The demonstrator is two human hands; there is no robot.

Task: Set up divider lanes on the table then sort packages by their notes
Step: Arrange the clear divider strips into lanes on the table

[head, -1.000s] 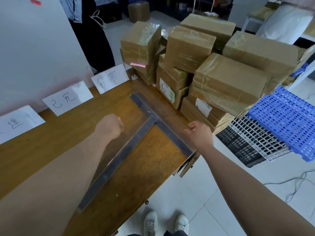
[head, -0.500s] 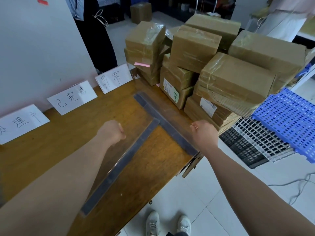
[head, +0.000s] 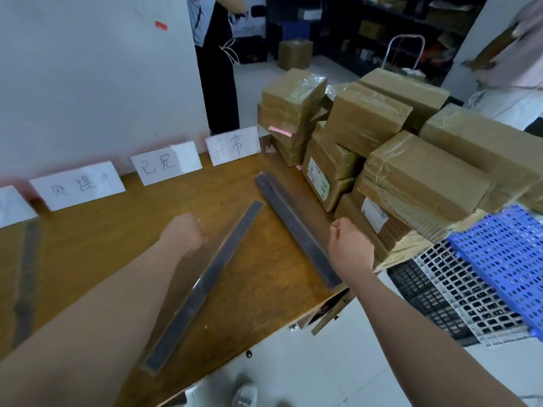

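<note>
Two long, dark-grey strips, angled apart: left divider [head: 205,284]; right divider [head: 296,230].

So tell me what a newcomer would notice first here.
The pile of taped cardboard packages crowding the table's right end stands out first. Then two grey divider strips fanned on the wood, the left strip by the left hand, the right strip by the right hand. Handwritten white signs line the wall.

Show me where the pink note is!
In the head view, the pink note sticks out from the leftmost stack of boxes, just right of the last white sign.
</note>
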